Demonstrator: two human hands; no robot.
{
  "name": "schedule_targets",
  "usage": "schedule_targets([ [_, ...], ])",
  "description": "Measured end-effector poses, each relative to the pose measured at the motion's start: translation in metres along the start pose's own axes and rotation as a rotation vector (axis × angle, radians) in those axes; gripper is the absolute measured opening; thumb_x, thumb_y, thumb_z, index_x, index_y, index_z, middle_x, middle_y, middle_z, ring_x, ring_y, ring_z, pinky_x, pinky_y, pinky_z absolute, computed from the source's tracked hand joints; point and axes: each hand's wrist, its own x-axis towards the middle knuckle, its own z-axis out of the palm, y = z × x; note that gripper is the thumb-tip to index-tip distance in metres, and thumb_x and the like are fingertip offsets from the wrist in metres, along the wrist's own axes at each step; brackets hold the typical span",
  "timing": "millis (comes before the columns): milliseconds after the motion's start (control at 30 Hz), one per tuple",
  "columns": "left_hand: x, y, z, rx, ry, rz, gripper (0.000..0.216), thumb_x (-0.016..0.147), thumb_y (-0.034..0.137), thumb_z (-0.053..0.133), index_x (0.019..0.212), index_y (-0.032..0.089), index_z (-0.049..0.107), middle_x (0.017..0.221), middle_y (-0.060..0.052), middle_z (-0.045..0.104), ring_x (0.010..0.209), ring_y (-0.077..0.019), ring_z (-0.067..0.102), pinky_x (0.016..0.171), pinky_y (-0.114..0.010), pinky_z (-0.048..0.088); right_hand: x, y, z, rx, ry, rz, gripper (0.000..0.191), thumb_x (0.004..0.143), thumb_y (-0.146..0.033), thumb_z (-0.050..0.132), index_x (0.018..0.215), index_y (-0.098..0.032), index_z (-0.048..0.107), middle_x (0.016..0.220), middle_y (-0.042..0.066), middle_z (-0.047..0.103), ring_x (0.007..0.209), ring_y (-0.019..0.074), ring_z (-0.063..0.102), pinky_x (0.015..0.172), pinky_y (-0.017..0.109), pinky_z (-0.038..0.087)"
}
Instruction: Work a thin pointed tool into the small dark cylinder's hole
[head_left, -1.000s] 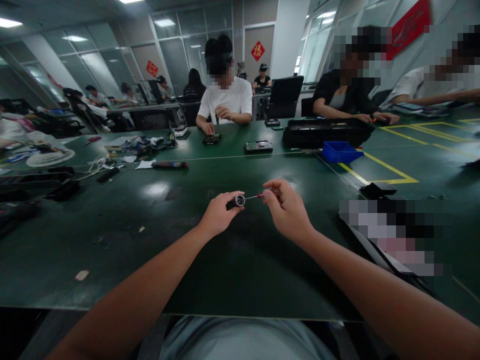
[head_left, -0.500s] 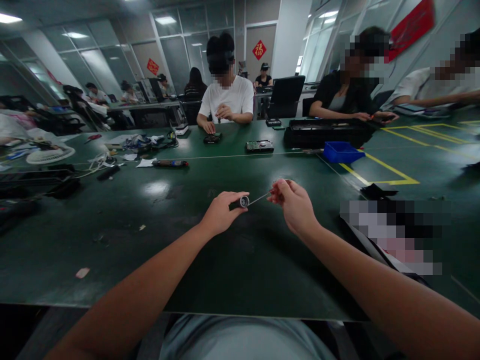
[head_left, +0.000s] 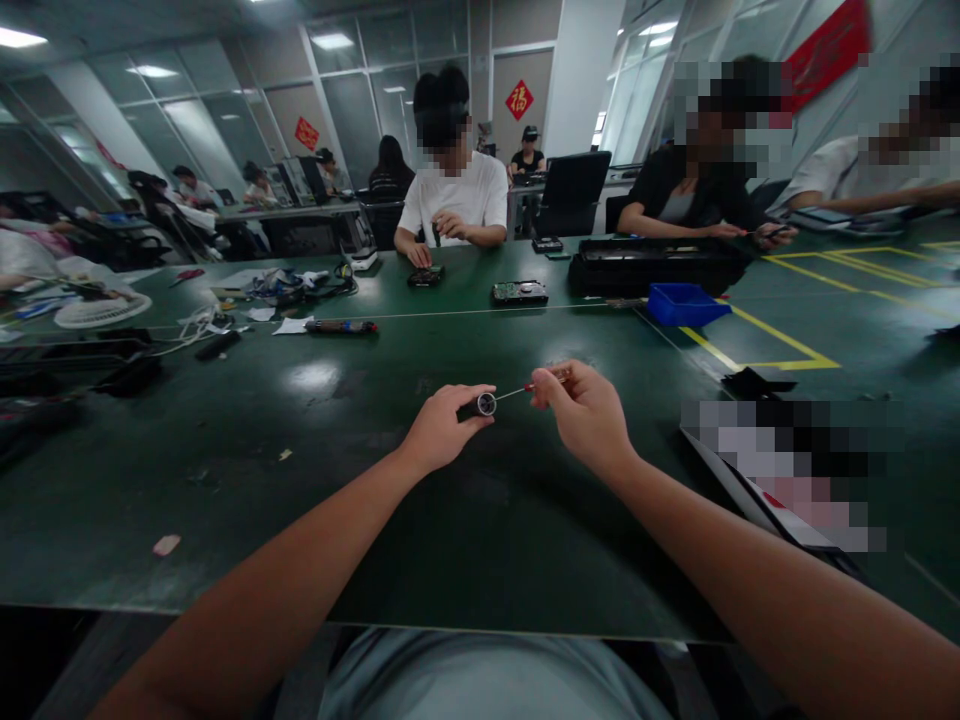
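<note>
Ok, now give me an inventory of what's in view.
Cylinder: one, black with silvery rim, in left hand
Screwdriver: one, reddish, in right hand, shaft toward cylinder
Table: one, green, under both hands
Nearest circuit-board unit: one, green and silver, beyond the hands
Pen-shaped tool: one, dark, ahead left
Tray: one, blue, ahead right
Long case: one, black, just beyond tray
Round grille: one, white, far left
Diamond signs: two, red, background
Co-workers: several, mixed clothing, across the table and beyond
Small clutter: uncounted, mixed colours, left
Left hand: one, bare, around cylinder
Right hand: one, bare, around screwdriver
</note>
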Motion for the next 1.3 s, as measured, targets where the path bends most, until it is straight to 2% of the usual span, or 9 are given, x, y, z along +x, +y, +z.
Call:
schedule_targets([
  [100, 0.000, -0.002, 0.001, -0.007, 0.003, 0.005, 0.042, 0.086, 0.024, 0.073, 0.127, 0.027, 0.065, 0.116, -0.003, 0.070, 0.109, -0.0232, 0.061, 0.099, -0.041, 0.046, -0.001, -0.004, -0.003, -0.175, 0.051, -0.019, 0.042, 0.084, -0.055, 0.067, 0.060, -0.022, 0.056, 0.052, -0.001, 0.059, 0.048, 0.0138, 0.051, 0.052, 0.030, 0.038],
  [233, 0.000, -0.004, 0.002, 0.000, -0.002, 0.019, 0.042, 0.086, 0.024, 0.073, 0.127, 0.028, 0.065, 0.117, -0.003, 0.070, 0.109, -0.0233, 0.061, 0.100, -0.041, 0.046, -0.002, -0.005, -0.004, -0.228, 0.073, -0.098, 0.044, 0.084, -0.055, 0.067, 0.057, -0.023, 0.054, 0.049, -0.002, 0.055, 0.046, 0.0126, 0.048, 0.050, 0.028, 0.036],
  [533, 0.000, -0.007, 0.004, -0.009, 0.020, 0.035, 0.041, 0.085, 0.021, 0.074, 0.124, 0.027, 0.066, 0.117, -0.003, 0.071, 0.111, -0.0228, 0.062, 0.101, -0.041, 0.046, -0.004, -0.004, -0.004, -0.264, -0.007, -0.178, 0.030, 0.084, -0.047, 0.069, 0.070, -0.021, 0.065, 0.060, 0.000, 0.066, 0.052, 0.0142, 0.058, 0.051, 0.027, 0.039],
  [700, 0.001, -0.009, 0.003, -0.019, 0.029, 0.024, 0.040, 0.085, 0.020, 0.073, 0.124, 0.027, 0.066, 0.117, -0.003, 0.070, 0.111, -0.0224, 0.062, 0.101, -0.041, 0.046, -0.003, -0.005, -0.006, -0.162, -0.141, -0.256, 0.012, 0.091, -0.031, 0.061, 0.096, -0.021, 0.067, 0.083, 0.004, 0.073, 0.074, 0.0190, 0.068, 0.067, 0.031, 0.050],
  [767, 0.001, -0.011, 0.003, -0.029, 0.042, 0.013, 0.040, 0.086, 0.020, 0.073, 0.124, 0.027, 0.066, 0.119, -0.003, 0.070, 0.113, -0.0224, 0.061, 0.102, -0.041, 0.046, -0.004, -0.006, -0.006, -0.132, -0.185, -0.293, 0.010, 0.092, -0.024, 0.057, 0.097, -0.021, 0.065, 0.087, 0.004, 0.072, 0.079, 0.0189, 0.068, 0.071, 0.032, 0.051],
  [900, 0.001, -0.012, 0.003, -0.030, 0.041, 0.009, 0.041, 0.086, 0.022, 0.073, 0.126, 0.028, 0.065, 0.121, -0.003, 0.069, 0.115, -0.0226, 0.061, 0.103, -0.042, 0.045, -0.005, -0.009, -0.006, -0.156, -0.205, -0.312, 0.011, 0.093, -0.026, 0.055, 0.092, -0.021, 0.066, 0.083, 0.003, 0.070, 0.076, 0.0181, 0.066, 0.070, 0.031, 0.049],
  [1067, 0.001, -0.009, 0.003, -0.017, 0.028, 0.017, 0.041, 0.085, 0.021, 0.074, 0.125, 0.028, 0.065, 0.118, -0.002, 0.070, 0.112, -0.0222, 0.061, 0.101, -0.042, 0.045, -0.006, -0.009, -0.004, -0.231, -0.137, -0.228, 0.033, 0.100, -0.040, 0.046, 0.085, -0.021, 0.068, 0.066, 0.001, 0.066, 0.056, 0.0148, 0.060, 0.056, 0.029, 0.040],
  [1233, 0.001, -0.009, 0.002, -0.016, 0.038, 0.013, 0.040, 0.086, 0.022, 0.073, 0.124, 0.028, 0.066, 0.119, -0.002, 0.070, 0.112, -0.0224, 0.061, 0.101, -0.042, 0.045, -0.006, -0.010, -0.002, -0.255, -0.118, -0.230, 0.027, 0.098, -0.030, 0.046, 0.114, -0.019, 0.064, 0.078, 0.004, 0.071, 0.060, 0.0167, 0.060, 0.058, 0.030, 0.041],
  [1300, 0.001, -0.009, 0.002, -0.015, 0.049, 0.008, 0.041, 0.086, 0.022, 0.073, 0.125, 0.028, 0.065, 0.120, -0.002, 0.070, 0.114, -0.0226, 0.061, 0.102, -0.042, 0.044, -0.006, -0.010, -0.003, -0.265, -0.130, -0.242, 0.027, 0.096, -0.026, 0.045, 0.115, -0.019, 0.063, 0.079, 0.005, 0.070, 0.064, 0.0179, 0.061, 0.061, 0.031, 0.041],
])
